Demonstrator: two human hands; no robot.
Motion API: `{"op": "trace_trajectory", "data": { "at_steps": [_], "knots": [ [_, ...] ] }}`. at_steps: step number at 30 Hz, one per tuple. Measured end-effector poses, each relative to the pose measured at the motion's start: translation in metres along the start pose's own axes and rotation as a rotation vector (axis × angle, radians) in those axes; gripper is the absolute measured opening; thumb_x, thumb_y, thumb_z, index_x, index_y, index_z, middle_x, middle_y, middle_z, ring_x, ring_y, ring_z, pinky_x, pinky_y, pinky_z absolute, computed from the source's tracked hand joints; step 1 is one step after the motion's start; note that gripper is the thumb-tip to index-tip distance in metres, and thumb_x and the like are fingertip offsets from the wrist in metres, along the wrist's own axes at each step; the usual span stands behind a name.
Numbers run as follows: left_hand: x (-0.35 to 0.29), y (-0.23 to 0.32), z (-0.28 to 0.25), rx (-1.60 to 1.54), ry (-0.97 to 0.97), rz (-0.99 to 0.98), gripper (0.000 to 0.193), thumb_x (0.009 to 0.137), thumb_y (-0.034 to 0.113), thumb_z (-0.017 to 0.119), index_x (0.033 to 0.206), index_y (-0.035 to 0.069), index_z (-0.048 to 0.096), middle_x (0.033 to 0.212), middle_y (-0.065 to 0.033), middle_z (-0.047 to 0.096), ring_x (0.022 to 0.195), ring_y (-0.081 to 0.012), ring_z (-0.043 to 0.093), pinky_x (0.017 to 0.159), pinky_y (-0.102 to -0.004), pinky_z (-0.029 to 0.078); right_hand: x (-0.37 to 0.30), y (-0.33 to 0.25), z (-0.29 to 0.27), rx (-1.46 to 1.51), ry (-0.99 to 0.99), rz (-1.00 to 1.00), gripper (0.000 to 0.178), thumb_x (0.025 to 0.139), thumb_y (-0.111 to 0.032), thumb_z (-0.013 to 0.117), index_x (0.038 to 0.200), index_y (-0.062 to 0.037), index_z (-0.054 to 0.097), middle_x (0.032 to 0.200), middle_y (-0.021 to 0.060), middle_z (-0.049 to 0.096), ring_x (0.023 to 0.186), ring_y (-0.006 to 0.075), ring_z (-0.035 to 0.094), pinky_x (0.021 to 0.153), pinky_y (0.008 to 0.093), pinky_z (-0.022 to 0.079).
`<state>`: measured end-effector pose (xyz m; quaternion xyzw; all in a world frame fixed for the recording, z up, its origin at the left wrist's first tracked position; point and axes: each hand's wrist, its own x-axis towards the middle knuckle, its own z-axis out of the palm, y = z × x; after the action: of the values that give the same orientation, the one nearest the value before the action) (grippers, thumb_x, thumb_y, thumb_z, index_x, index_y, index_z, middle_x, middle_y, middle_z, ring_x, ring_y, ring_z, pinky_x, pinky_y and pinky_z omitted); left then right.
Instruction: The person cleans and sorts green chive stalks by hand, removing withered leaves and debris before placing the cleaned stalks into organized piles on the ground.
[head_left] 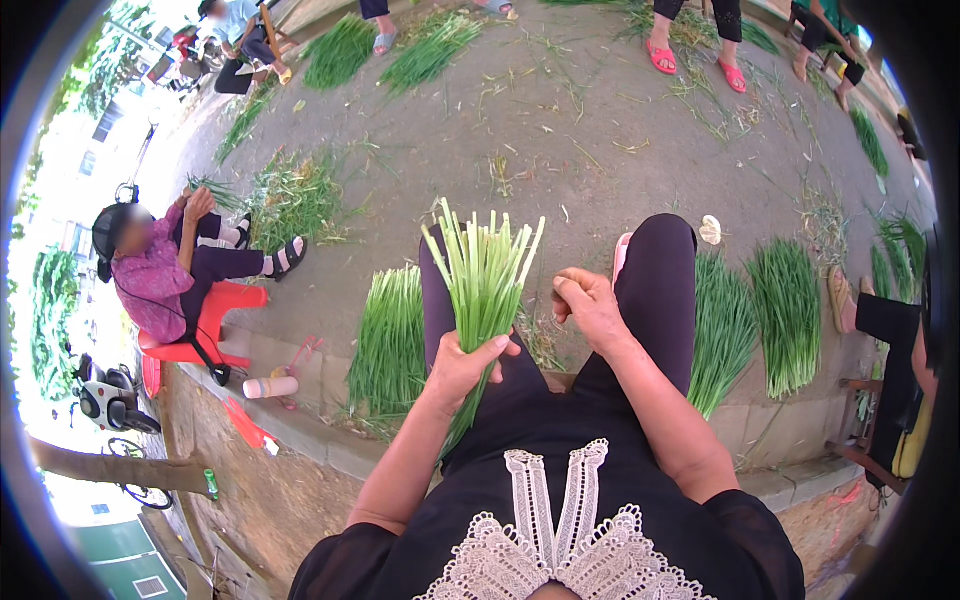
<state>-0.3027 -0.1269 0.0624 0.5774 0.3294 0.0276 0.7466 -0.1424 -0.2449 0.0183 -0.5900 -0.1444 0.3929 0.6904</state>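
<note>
Holding a bundle of green stalks (486, 290) in the wrapped left hand (465, 365), aligned lengthwise forward, pale ends outermost. Hovering apart, just right of it, with right hand (592, 308) loosely curled; cannot tell if pinching anything.

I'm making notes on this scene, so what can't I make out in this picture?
All in the head view:
- Lower tips of the green bunch: apparently hidden behind the left forearm.
- Anything inside the right grip: hidden by curled fingers.
- Face of the pink-topped person: blurred.
- Upper body of the person at far right: cut off by the dark rim.
</note>
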Motion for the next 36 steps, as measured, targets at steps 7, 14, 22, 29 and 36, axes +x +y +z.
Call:
{"op": "trace_trajectory", "data": {
  "at_steps": [7, 14, 22, 29, 36],
  "knots": [
    [0.003, -0.008, -0.002, -0.032, -0.019, -0.017, 0.018, 0.080, 0.011, 0.062, 0.092, -0.001, 0.058, 0.077, -0.0099, 0.064, 0.048, -0.0088, 0.051, 0.044, -0.0208, 0.042, -0.006, 0.000, 0.025, 0.210, -0.164, 0.086, 0.029, 0.083, -0.011, 0.057, 0.105, 0.0063, 0.051, 0.069, 0.0016, 0.056, 0.054, 0.0060, 0.047, 0.049, 0.0204, 0.040],
    [0.000, -0.006, 0.001, -0.108, 0.112, 0.052, 0.021, 0.080, 0.010, 0.061, 0.096, -0.004, 0.057, 0.078, -0.0114, 0.063, 0.049, -0.0109, 0.052, 0.045, -0.0223, 0.043, -0.005, 0.007, 0.018, 0.171, -0.135, 0.063, 0.026, 0.083, -0.007, 0.056, 0.105, 0.0057, 0.051, 0.068, 0.0016, 0.053, 0.053, 0.0085, 0.048, 0.050, 0.0223, 0.040],
    [0.001, -0.006, -0.008, -0.099, -0.005, 0.010, 0.019, 0.080, 0.010, 0.061, 0.094, -0.002, 0.058, 0.077, -0.0103, 0.062, 0.049, -0.0099, 0.052, 0.045, -0.0214, 0.042, -0.003, -0.015, 0.040, 0.245, -0.247, 0.131, 0.027, 0.084, -0.008, 0.053, 0.110, 0.0004, 0.050, 0.071, -0.0018, 0.052, 0.054, 0.0054, 0.044, 0.047, 0.0197, 0.036],
    [0.001, -0.007, 0.001, -0.126, 0.166, 0.086, 0.014, 0.080, 0.005, 0.060, 0.092, -0.001, 0.058, 0.074, -0.0065, 0.061, 0.049, -0.0094, 0.051, 0.043, -0.0214, 0.041, -0.005, 0.000, 0.033, 0.432, -0.185, 0.172, 0.034, 0.084, -0.007, 0.054, 0.115, 0.0008, 0.043, 0.077, 0.0023, 0.053, 0.061, 0.0095, 0.052, 0.049, 0.0230, 0.040],
    [0.005, -0.017, 0.004, -0.085, 0.275, 0.138, 0.007, 0.078, 0.000, 0.060, 0.083, -0.001, 0.057, 0.069, -0.0044, 0.058, 0.045, -0.0090, 0.049, 0.040, -0.0211, 0.039, -0.011, 0.006, 0.022, 0.309, -0.185, 0.203, 0.029, 0.083, -0.010, 0.058, 0.108, 0.0008, 0.049, 0.074, 0.0019, 0.055, 0.061, 0.0096, 0.052, 0.051, 0.0230, 0.040]
  ]
}}
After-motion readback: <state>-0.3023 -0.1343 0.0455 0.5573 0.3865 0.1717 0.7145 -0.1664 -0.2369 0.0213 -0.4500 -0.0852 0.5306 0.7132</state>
